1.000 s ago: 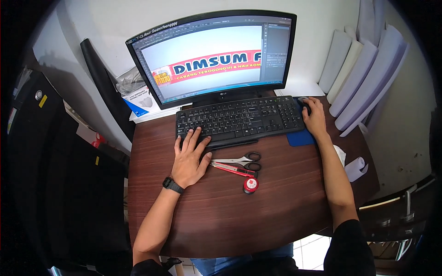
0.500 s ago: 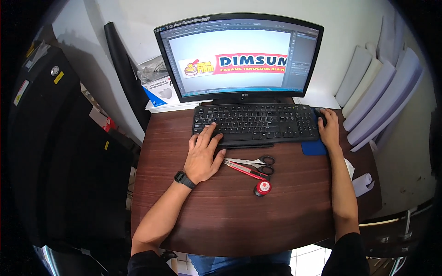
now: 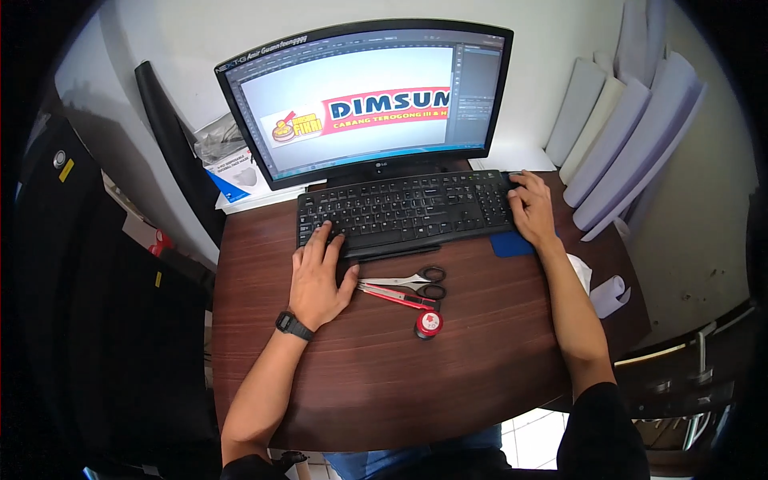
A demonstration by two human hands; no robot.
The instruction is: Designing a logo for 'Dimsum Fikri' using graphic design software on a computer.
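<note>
My left hand (image 3: 318, 284) lies at the lower left corner of the black keyboard (image 3: 408, 210), fingers spread and fingertips on its keys. At the keyboard's right end, my right hand (image 3: 534, 210) curls over a dark computer mouse, mostly hidden by the fingers. Part of a blue mouse pad (image 3: 512, 245) shows below that hand. Beyond the keyboard stands a monitor (image 3: 376, 170) displaying a red and yellow banner design. Just right of my left thumb lie scissors (image 3: 408, 282), a red utility knife (image 3: 404, 298) and a small red-topped round container (image 3: 429, 323).
A dark wooden desk (image 3: 360, 376) carries everything. Tall rolls of white material (image 3: 636, 144) lean at the right wall, and a small paper roll (image 3: 610, 296) lies at the desk's right edge. A box (image 3: 238, 174) sits left of the monitor; a black cabinet (image 3: 88, 264) stands further left.
The view has shifted and tilted, so the desk and monitor appear further left. My right hand's fingers look more curled around the mouse. My left hand stays on the keyboard.
</note>
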